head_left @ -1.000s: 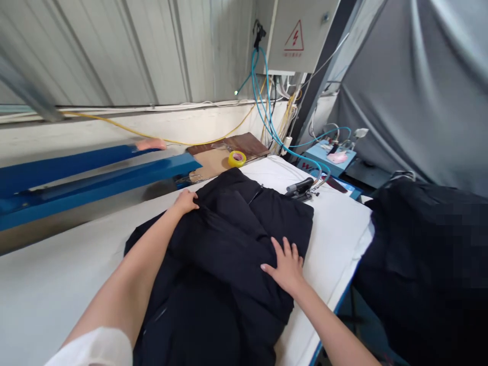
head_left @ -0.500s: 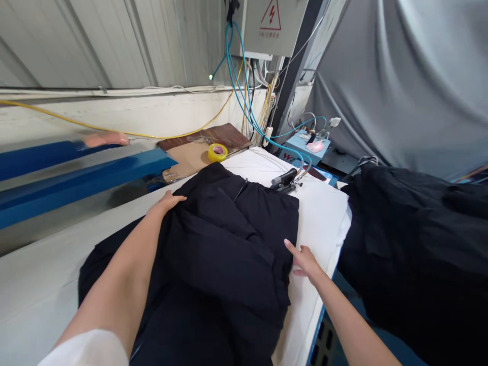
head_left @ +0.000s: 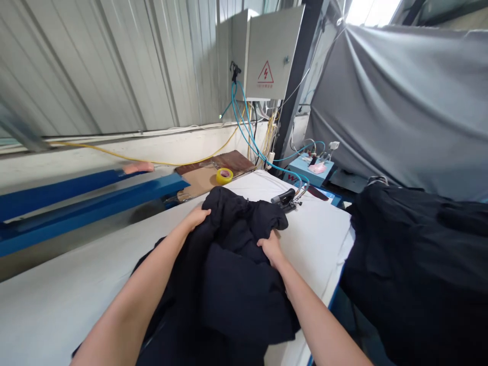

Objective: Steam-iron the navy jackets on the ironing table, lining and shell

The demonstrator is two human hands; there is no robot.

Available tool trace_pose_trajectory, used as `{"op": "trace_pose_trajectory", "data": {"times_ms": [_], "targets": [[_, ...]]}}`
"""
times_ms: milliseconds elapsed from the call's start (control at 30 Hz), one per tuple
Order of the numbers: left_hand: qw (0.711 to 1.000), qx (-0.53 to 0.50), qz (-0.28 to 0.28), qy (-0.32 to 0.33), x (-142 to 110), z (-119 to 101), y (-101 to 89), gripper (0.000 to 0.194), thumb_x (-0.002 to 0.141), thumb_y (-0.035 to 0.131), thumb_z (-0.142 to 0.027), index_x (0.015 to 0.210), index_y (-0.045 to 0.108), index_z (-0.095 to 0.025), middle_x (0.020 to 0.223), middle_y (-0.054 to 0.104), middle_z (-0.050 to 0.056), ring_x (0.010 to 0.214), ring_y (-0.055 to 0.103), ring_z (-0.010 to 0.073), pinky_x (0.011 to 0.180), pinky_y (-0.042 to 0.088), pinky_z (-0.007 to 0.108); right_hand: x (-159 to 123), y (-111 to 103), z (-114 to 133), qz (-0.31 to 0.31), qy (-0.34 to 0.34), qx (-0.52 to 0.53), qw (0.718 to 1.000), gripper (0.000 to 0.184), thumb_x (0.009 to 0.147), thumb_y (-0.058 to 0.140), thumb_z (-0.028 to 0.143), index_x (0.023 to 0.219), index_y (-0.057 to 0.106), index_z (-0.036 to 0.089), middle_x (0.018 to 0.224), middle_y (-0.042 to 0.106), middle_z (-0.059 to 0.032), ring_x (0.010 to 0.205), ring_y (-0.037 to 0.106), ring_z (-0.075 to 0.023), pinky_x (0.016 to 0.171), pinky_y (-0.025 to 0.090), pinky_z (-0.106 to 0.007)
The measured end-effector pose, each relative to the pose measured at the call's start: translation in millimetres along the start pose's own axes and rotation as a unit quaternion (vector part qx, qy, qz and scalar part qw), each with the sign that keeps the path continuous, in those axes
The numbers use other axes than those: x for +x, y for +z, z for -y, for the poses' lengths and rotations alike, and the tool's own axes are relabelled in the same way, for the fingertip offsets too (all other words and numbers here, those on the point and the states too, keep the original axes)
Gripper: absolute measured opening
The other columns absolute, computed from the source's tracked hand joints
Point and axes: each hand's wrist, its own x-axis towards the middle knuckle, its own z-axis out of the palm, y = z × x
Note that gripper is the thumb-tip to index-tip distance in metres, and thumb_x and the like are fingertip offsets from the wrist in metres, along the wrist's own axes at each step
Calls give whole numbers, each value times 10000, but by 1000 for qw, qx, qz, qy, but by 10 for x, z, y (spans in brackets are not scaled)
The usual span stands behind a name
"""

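Note:
A black cloth garment (head_left: 236, 284) lies bunched on the white-covered table, its upper part gathered up between my hands. My left hand (head_left: 198, 217) grips its upper left edge, fingers closed round the fabric. On the other side my right hand (head_left: 271, 248) is closed on the upper right part, thumb on top of the cloth. Folds hide several of my fingertips. Just beyond the garment rests a black-handled tool with hoses, which looks like a steam iron (head_left: 284, 198).
A yellow tape roll (head_left: 224, 176) sits on cardboard at the back. Blue metal beams (head_left: 95, 206) run along the left. To the right hangs a pile of black cloth (head_left: 415, 254). A light-blue machine (head_left: 310, 168) and an electrical box (head_left: 272, 56) stand behind, with blue hoses (head_left: 247, 127) hanging down.
My right hand has moved left and taken hold of the garment. Its upper part, spread flat before, is now bunched and drawn together. The view has tilted upward.

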Motion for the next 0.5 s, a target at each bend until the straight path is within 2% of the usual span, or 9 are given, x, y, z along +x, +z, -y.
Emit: {"op": "trace_pose_trajectory", "data": {"times_ms": [133,267,367,500], "targets": [[996,-55,12,73,-591,-449,167,221,726,587,-208,939,638,-176,878,690,57,823,638,220,718,514,295,-224,-332,348,10,-76,66,995,722,534,472,138,1248,391,208,1070,594,-27,909,554,-193,777,456,-293],[981,-91,2,172,-1090,-890,489,247,696,625,-197,940,643,-168,907,686,48,901,617,219,810,487,297,-457,-807,515,-8,-103,126,987,727,514,479,119,1231,406,218,1016,607,-8,844,559,-183,706,472,-279],[973,-82,-3,214,-1405,-1209,828,274,676,650,-224,944,641,-170,866,691,35,908,613,227,838,475,319,-601,-1326,558,-24,-114,164,980,688,498,490,100,1174,454,221,915,620,5,742,562,-167,608,476,-251],[958,-70,27,276,-1829,-1652,1395,294,665,663,-265,942,636,-168,868,688,26,917,607,220,869,457,321,-805,-2230,539,-75,-153,171,970,631,477,511,75,1095,513,204,823,623,22,667,552,-147,560,469,-233]]}}
